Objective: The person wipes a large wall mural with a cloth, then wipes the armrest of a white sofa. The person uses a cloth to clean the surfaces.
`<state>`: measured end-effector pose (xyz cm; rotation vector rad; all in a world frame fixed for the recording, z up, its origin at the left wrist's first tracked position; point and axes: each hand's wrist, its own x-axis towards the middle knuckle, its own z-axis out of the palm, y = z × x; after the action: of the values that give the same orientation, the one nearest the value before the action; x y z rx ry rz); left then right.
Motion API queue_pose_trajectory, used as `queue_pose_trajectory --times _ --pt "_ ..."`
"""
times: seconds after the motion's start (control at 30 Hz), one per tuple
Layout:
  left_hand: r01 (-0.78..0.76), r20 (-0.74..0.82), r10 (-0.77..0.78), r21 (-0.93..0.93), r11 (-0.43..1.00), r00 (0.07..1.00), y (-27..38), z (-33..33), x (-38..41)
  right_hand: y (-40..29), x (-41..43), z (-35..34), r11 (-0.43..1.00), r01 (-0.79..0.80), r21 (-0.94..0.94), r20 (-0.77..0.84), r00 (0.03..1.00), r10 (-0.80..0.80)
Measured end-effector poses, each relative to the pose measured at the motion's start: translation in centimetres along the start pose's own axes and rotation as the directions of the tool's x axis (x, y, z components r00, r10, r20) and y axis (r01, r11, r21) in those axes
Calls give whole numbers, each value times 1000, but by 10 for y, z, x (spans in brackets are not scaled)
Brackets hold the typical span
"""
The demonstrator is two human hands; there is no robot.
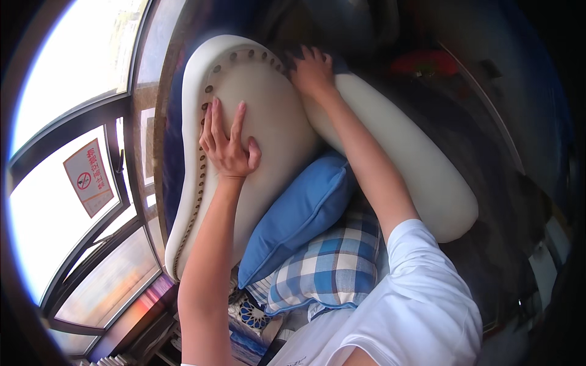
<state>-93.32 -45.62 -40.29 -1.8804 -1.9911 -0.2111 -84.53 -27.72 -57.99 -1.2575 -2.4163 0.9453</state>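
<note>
A cream upholstered sofa [270,105], its curved side edged with a row of dark round studs, lies before me. My left hand [231,142] rests palm down on that side, fingers spread near the studs. Farther off, my right hand [315,73] is at the junction between the studded part and a long, rounded cream section [403,151]. Its fingers bend over a dark area, and whether they grip anything is unclear. Below my hands, a plain blue cushion [297,215] leans against a blue-and-white checked cushion [334,265].
Windows [59,219] line the left, one bearing a printed sign [89,178]. Patterned fabric [254,313] shows below the cushions. A red object [425,63] sits in the dim area at upper right; much there is too dark to make out.
</note>
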Motion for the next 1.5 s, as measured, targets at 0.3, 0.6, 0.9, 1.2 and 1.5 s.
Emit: queue_pose_trajectory --times 0.3,0.6,0.9,1.2,1.5 --pt "-6 13 7 -19 1000 1000 -5 -2 -3 116 -128 -106 834 -530 153 344 820 458" --pt "7 49 -6 -18 1000 999 5 -17 0 285 -382 -222 570 -822 -9 273 546 792" --pt "38 26 -37 -10 999 999 -2 0 -5 136 -155 -92 867 -494 -62 200 845 496" --pt "7 9 -8 15 1000 1000 -21 13 -14 33 -27 -2 997 -65 43 -60 996 67" --pt "25 50 -25 14 1000 998 -7 -14 -12 210 -361 -186 867 -486 -109 -18 873 487"
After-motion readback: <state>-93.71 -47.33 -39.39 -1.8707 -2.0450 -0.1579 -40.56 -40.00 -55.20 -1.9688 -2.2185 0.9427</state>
